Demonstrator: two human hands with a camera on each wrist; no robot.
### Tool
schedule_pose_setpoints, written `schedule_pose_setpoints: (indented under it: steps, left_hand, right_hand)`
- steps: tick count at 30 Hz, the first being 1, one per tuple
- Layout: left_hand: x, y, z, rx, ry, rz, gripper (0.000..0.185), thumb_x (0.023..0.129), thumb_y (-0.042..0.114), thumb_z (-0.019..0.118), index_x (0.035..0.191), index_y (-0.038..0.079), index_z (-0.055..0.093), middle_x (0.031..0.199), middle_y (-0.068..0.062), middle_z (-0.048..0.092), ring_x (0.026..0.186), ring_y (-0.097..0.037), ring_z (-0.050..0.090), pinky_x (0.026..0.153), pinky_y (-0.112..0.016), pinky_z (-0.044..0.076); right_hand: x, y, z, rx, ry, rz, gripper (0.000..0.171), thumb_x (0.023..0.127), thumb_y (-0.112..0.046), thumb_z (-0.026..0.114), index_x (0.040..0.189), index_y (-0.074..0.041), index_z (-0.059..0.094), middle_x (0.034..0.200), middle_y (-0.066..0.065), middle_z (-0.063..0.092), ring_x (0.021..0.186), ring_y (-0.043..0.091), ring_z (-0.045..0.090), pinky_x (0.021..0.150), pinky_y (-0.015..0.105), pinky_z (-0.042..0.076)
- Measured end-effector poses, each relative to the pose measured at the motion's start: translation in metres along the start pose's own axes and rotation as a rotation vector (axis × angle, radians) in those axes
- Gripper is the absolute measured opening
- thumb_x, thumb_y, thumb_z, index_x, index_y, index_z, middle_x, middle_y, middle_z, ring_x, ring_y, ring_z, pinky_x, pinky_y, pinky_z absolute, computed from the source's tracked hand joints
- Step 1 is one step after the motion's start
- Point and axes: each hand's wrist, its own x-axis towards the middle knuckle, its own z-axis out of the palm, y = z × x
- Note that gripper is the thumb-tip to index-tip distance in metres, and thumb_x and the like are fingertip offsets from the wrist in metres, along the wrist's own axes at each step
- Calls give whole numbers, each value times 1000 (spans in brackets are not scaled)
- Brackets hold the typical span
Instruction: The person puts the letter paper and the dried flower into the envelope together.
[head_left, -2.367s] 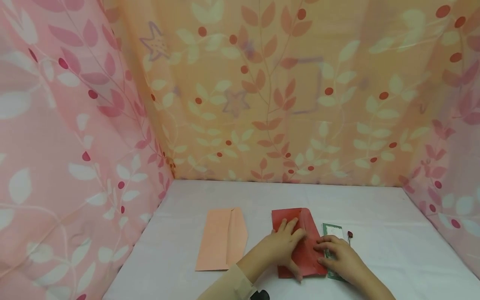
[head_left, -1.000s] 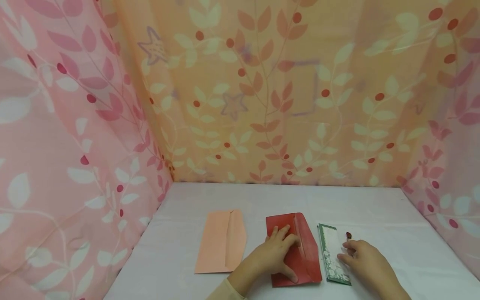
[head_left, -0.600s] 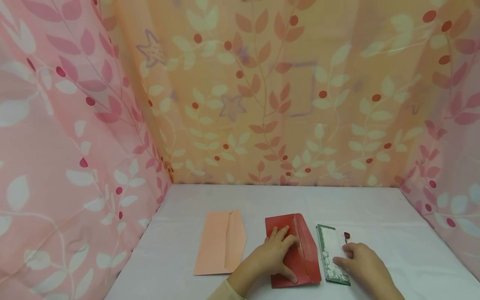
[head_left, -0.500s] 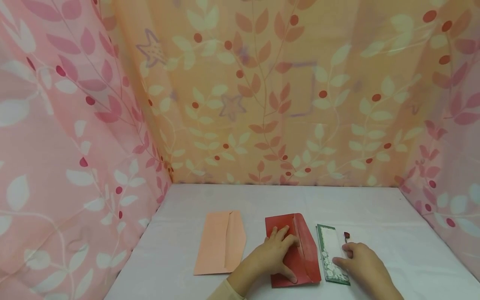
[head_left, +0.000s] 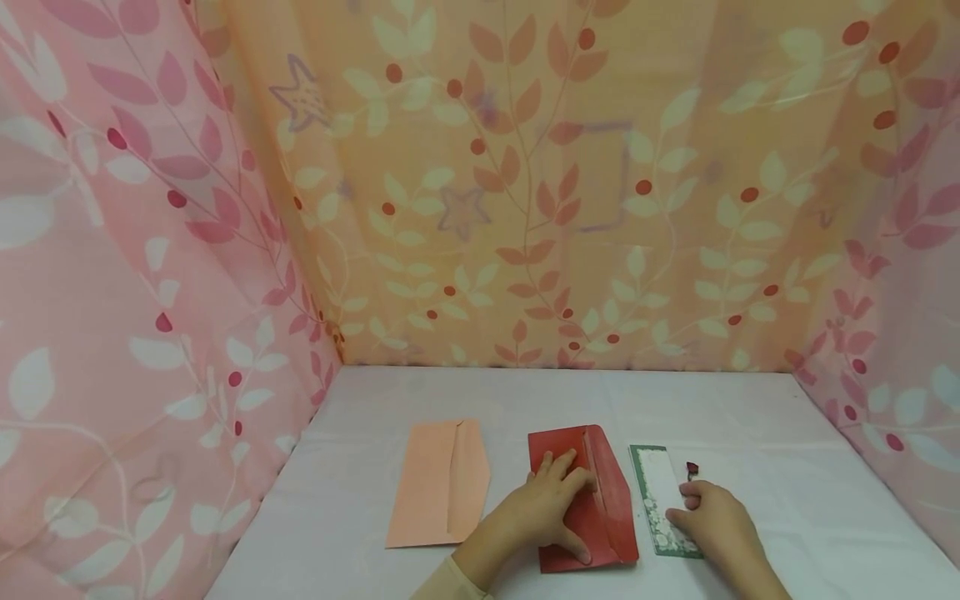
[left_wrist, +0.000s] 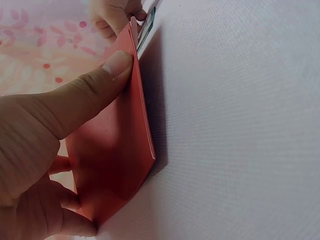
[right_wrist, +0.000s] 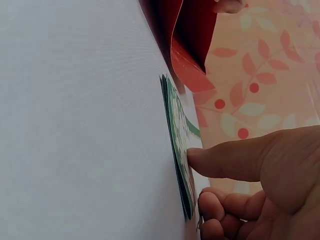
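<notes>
Patterned curtain (head_left: 525, 183) walls in the space on three sides, far side of both hands. White surface (head_left: 750, 417) carries everything.

Peach envelope (head_left: 440, 483) lies flat, well off to the outer side of the left hand (head_left: 542, 515), untouched.

Red envelope (head_left: 581, 498) sits under the left hand: fingers spread flat and pressing its body down, thumb (left_wrist: 95, 82) along the near edge, flap lifted and curling up on the side toward the right hand. Left hand is apart, pinning, not clamped.

Green-bordered card (head_left: 662, 500) lies flat just beside the red envelope, between the two hands, partly under the right hand (head_left: 712, 525). Right thumb tip (right_wrist: 197, 157) touches the card face, other fingers curled loosely behind its edge; looks like a light touch more than a real pinch, card not lifted.

Small dark red bit (head_left: 692, 468) just beyond the right hand's fingertips, too small to identify.

Judgement: the card needs a clean lift by its long edge and a line-up with the envelope mouth, with the left hand holding the flap open. The raised flap is what stands between card and opening; the peach envelope is out of the way.
</notes>
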Motion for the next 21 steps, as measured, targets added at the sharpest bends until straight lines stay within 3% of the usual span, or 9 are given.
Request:
schedule_pose_setpoints:
  steps: [14,21]
  left_hand:
    - [1,1,-1,-10,-22,-15,85,63,58,93,133,45,46,167,-2,26,152,-46,26,107,-64,44]
    - [1,2,-1,-3,-26,-8,84,63,57,93,132,44,47,167,-3,27,152,-46,26,107,-64,44]
  right_hand:
    - [3,-2,5,31,26,30,60,79,-20,87,124,11,61,91,13,62,85,27,55,74,45,45]
    - [4,2,6,53,48,20,62,75,-19,89,123,9,61,98,16,68,90,28,60,78,50,46]
